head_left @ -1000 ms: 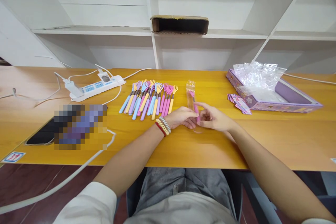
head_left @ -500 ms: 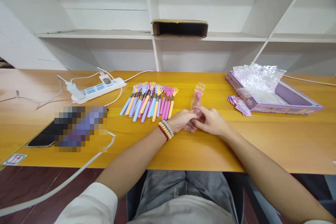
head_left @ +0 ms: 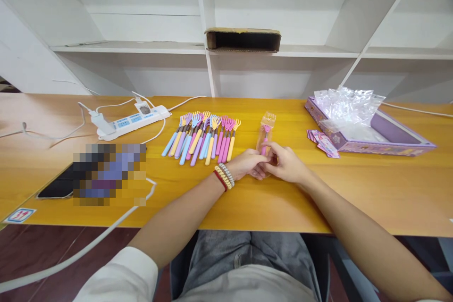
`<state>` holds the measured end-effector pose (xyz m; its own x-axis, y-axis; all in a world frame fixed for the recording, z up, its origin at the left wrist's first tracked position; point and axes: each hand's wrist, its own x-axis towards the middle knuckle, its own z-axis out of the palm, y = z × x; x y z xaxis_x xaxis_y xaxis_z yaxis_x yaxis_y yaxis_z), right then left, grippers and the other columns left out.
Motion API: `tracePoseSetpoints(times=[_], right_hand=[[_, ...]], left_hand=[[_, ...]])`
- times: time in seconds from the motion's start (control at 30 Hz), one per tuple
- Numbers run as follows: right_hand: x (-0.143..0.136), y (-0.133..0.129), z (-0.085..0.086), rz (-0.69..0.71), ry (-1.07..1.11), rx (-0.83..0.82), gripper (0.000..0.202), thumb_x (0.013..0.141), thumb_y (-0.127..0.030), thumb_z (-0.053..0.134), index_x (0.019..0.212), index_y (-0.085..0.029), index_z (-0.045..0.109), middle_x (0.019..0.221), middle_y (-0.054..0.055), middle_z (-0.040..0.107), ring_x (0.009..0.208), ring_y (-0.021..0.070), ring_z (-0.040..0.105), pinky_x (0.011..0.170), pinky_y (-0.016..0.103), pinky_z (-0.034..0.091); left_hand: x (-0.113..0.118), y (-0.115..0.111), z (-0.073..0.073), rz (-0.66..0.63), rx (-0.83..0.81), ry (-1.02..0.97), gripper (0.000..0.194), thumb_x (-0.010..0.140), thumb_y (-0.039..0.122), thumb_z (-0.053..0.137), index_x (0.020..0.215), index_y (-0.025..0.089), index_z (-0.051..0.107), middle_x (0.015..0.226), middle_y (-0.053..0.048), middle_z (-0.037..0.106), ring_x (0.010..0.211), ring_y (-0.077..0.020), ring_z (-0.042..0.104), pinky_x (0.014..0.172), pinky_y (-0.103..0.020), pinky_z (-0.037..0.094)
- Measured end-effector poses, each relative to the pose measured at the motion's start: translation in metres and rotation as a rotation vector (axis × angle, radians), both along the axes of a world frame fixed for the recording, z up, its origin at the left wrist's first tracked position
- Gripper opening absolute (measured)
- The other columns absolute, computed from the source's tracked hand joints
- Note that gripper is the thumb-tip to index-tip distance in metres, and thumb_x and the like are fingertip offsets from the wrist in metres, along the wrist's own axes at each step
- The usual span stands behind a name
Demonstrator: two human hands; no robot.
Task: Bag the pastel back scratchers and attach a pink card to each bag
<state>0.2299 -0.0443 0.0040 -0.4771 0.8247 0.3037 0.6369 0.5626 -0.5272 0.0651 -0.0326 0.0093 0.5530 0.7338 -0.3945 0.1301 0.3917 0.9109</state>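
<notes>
A clear plastic bag (head_left: 269,119) lies on the table with a pink claw-headed stick (head_left: 266,132) inside it. My left hand (head_left: 249,163) is closed on the bag's lower left part, and my right hand (head_left: 285,163) pinches it from the right, so both sets of fingers meet over the bag's near end. The handle's lower end is hidden under the fingers. To the left lie several similar sticks (head_left: 203,139) in blue, yellow, purple and pink, claws pointing away. Small pink cards (head_left: 327,145) are right of my right hand.
A purple box tray (head_left: 389,146) holding clear bags (head_left: 348,106) stands at the right. A white power strip (head_left: 130,123) with cables and a phone (head_left: 58,184) are at the left. White shelves (head_left: 141,47) with a cardboard box (head_left: 244,40) rise behind the table (head_left: 371,193).
Both hands stay on the bag with only slight finger shifts. The bag and pink stick have moved a little within the grip.
</notes>
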Motion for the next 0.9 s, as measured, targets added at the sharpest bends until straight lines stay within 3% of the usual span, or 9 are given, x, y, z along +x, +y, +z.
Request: tracePoseSetpoints(times=[0.23,0.4,0.57,0.63,0.7,0.77,0.9], right_hand=[[0.002,0.003,0.0,-0.013,0.033,-0.018,0.045,0.071,-0.024,0.058,0.115,-0.019,0.048,0.064,-0.003,0.06,0.054,0.0124,0.054,0.056,0.024,0.041],[0.009,0.006,0.002,0.024,0.051,-0.022,0.031,0.073,-0.021,0.054,0.103,-0.018,0.055,0.062,-0.003,0.058,0.052,0.0103,0.052,0.056,0.023,0.04],[0.014,0.009,0.001,-0.004,0.084,-0.073,0.018,0.073,-0.023,0.054,0.088,-0.017,0.061,0.062,-0.001,0.06,0.052,0.0101,0.051,0.054,0.023,0.041],[0.014,0.01,-0.001,-0.026,0.119,-0.092,0.02,0.073,-0.024,0.055,0.09,-0.017,0.062,0.066,0.0,0.062,0.054,0.0105,0.052,0.055,0.024,0.042],[0.015,0.012,-0.003,-0.043,0.153,-0.107,0.023,0.073,-0.026,0.055,0.093,-0.016,0.062,0.068,0.001,0.063,0.055,0.0108,0.053,0.055,0.024,0.043],[0.016,0.013,-0.004,-0.058,0.178,-0.112,0.025,0.074,-0.027,0.055,0.094,-0.015,0.062,0.068,0.001,0.062,0.055,0.0106,0.053,0.055,0.024,0.043],[0.016,0.013,-0.003,-0.071,0.208,-0.104,0.024,0.075,-0.029,0.056,0.094,-0.015,0.062,0.066,0.001,0.06,0.054,0.0101,0.051,0.055,0.024,0.043]], left_hand=[[-0.001,0.001,0.0,-0.022,-0.009,-0.023,0.03,0.072,0.038,0.063,0.068,0.009,0.058,0.058,-0.006,0.062,0.047,-0.0105,0.057,0.05,-0.023,0.048],[-0.003,0.003,0.0,-0.053,-0.021,-0.028,0.034,0.073,0.043,0.063,0.075,0.01,0.057,0.061,-0.005,0.062,0.047,-0.0106,0.057,0.047,-0.023,0.047],[-0.004,0.008,0.0,-0.086,-0.086,-0.018,0.045,0.081,0.055,0.045,0.081,0.012,0.055,0.063,-0.005,0.061,0.046,-0.011,0.056,0.048,-0.023,0.047],[-0.006,0.01,-0.001,-0.046,-0.063,0.034,0.045,0.084,0.053,0.036,0.083,0.012,0.055,0.063,-0.005,0.06,0.047,-0.0118,0.056,0.048,-0.024,0.046],[-0.009,0.012,-0.003,0.05,0.07,0.144,0.037,0.084,0.044,0.036,0.092,0.013,0.054,0.065,-0.004,0.059,0.048,-0.0124,0.055,0.047,-0.024,0.045],[-0.013,0.012,-0.004,0.148,0.354,0.28,0.031,0.08,0.032,0.044,0.104,0.015,0.053,0.075,-0.005,0.061,0.054,-0.0122,0.056,0.052,-0.024,0.046],[-0.018,0.007,-0.003,0.139,1.035,0.449,0.053,0.071,0.016,0.055,0.124,0.022,0.048,0.115,-0.008,0.053,0.084,-0.0158,0.057,0.078,-0.029,0.045]])
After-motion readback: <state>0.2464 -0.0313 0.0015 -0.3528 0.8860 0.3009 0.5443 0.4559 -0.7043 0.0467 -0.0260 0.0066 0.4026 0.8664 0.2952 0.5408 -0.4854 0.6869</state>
